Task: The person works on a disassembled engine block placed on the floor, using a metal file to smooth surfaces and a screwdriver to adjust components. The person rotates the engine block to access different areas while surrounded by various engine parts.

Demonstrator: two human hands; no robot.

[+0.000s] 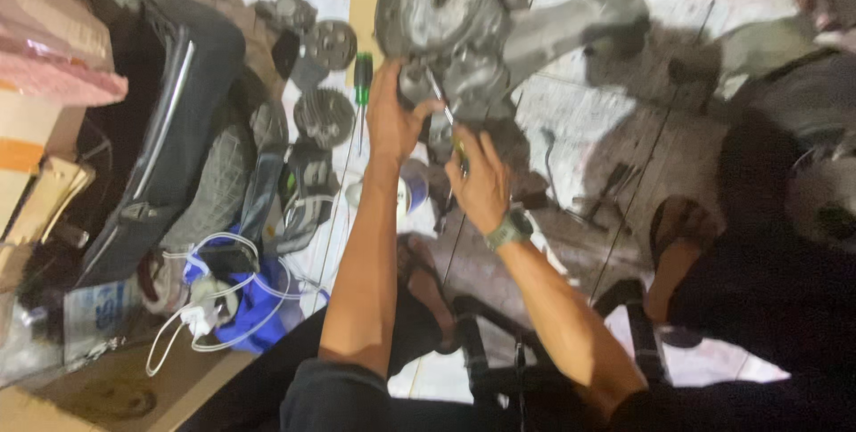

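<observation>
the left hand reaches up to the grey engine casing that sits at about twelve o'clock in the view, resting on the tiled floor; its fingers are curled narrow against the lower edge of the casing, thumb and forefinger pinched at a small part there, though what they pinch is too blurred to tell; the right hand, a watch on its wrist, sits just below and to the right, at about five o'clock from the left hand; its fingers are closed round a slim screwdriver whose metal shaft points up toward the casing, tip near the left thumb; a long grey arm of the casing runs off toward two o'clock; at ten o'clock from the hands a second screwdriver with a green handle lies on the floor, beside round finned metal parts; farther out at nine o'clock lies a dark seat-like part, with a white cable over blue cloth at seven o'clock; another person's sandalled foot rests at four o'clock, well apart from the hands.
</observation>
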